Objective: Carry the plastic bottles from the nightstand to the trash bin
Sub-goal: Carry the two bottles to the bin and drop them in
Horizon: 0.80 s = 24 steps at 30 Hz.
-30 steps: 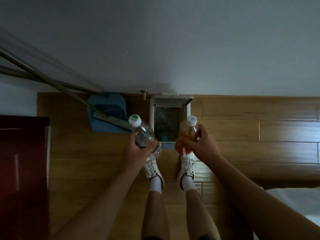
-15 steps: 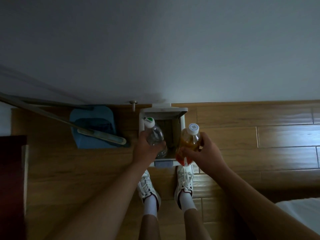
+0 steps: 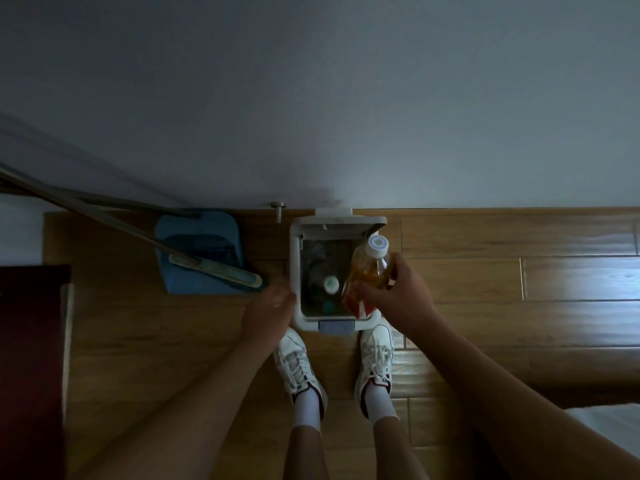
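The inside of the trash bin (image 3: pixel 296 271) is dim, and most of what lies in it is hard to make out. A clear bottle (image 3: pixel 323 277) shows mainly by its pale cap with a green mark, its body a grey blur against the dark bin floor. Below that cap sits a small teal round shape that cannot be identified. The bin's raised lid (image 3: pixel 337 226) stands at the 12 o'clock side, against the wall. At the left edge of the view a dark red panel (image 3: pixel 33 358) is cut off, as is a pale surface at the lower right corner.

The right hand (image 3: pixel 398 297) is closed around an orange-tinted bottle (image 3: pixel 370 271), fingers wrapped over its lower body and red label, white cap pointing toward 12 o'clock. That bottle hangs over the bin's right rim, at about 3 o'clock of the opening. The left hand (image 3: pixel 268 311) holds nothing; its fingers are loosely curled, just beside the bin's left wall at about 8 o'clock of it. The clear bottle lies inside the bin, between the two hands.

Both white shoes (image 3: pixel 301 367) stand on the wooden floor (image 3: pixel 485 278) at 6 o'clock of the bin. A blue dustpan (image 3: pixel 201 251) with a broom head (image 3: pixel 214 271) across it sits at 9 o'clock.
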### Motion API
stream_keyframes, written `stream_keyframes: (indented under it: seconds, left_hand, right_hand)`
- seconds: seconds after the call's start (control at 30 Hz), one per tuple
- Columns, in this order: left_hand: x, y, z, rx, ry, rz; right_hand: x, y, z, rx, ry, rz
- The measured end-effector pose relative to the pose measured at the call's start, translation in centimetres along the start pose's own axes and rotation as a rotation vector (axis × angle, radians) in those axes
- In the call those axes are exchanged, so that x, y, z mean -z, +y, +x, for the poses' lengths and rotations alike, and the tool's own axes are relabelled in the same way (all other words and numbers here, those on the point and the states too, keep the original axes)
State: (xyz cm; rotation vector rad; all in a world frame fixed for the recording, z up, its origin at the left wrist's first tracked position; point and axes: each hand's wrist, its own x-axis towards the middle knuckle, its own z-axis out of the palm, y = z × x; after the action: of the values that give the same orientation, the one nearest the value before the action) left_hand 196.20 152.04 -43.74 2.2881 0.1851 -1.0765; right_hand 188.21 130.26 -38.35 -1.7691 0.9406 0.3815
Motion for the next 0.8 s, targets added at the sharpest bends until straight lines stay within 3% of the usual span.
stream_keyframes:
  seconds: [0.23, 0.53, 0.8]
  left_hand:
    - [3.7, -3.6, -2.0, 0.015, -0.023, 0.246]
    - [4.7, -9.0, -1.2, 0.135, -0.050, 0.229]
    - [3.8, -9.6, -1.1, 0.136, -0.053, 0.209]
  right_hand:
    - [-1.4, -2.8, 1.8, 0.040, 0.023, -0.065]
    - [-5.0, 0.4, 5.6, 0.013, 0.058, -0.192]
    - [-4.7, 3.1, 6.6, -0.043, -0.067, -0.500]
